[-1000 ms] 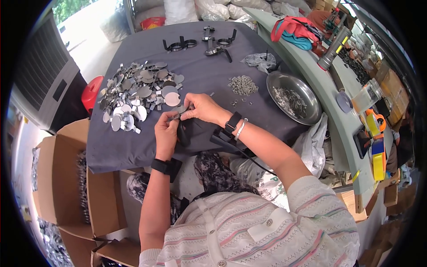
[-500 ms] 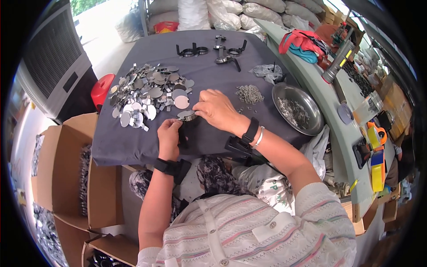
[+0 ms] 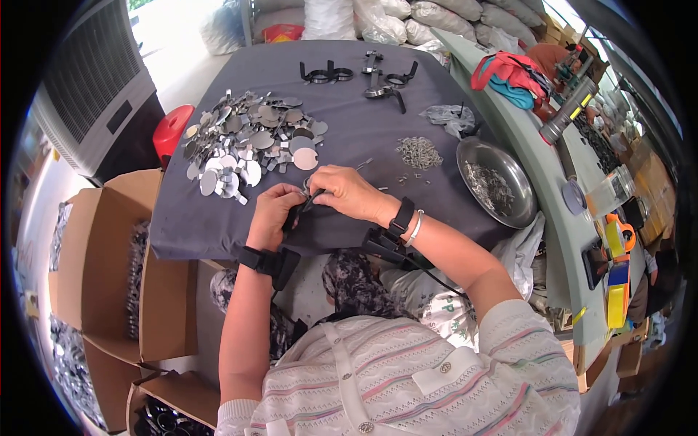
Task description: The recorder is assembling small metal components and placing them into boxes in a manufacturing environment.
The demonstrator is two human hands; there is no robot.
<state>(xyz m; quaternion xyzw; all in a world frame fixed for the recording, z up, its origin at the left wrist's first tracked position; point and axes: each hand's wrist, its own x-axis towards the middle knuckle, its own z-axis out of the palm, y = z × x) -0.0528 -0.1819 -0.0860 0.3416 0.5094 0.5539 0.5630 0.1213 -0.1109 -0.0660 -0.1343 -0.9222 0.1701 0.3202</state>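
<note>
My left hand (image 3: pixel 269 216) is closed on a small black part with a curved ring edge (image 3: pixel 306 184), low over the near side of the cloth. Against it, my right hand (image 3: pixel 343 192) pinches a dark strip (image 3: pixel 313 200) of what looks like the same part. The fingers hide most of it. Just beyond my right knuckles a thin grey rod-like piece (image 3: pixel 365 164) sticks out; whether I hold it I cannot tell. Beyond my left hand lies a heap of flat metal discs with tabs (image 3: pixel 262 138), one pale disc (image 3: pixel 305 158) at its near edge.
Small metal fittings (image 3: pixel 419 152) lie piled right of my hands, beside a steel bowl (image 3: pixel 515 178) holding thin metal pieces. Black ring parts (image 3: pixel 326 74) stand at the back of the dark tablecloth (image 3: pixel 211 236). Cardboard boxes (image 3: pixel 171 305) flank the left; a green side table (image 3: pixel 520 127) the right.
The metal disc seen in the held part no longer shows between my fingers. My right hand has come down closer to my left, and the part is turned. The view has shifted slightly.
</note>
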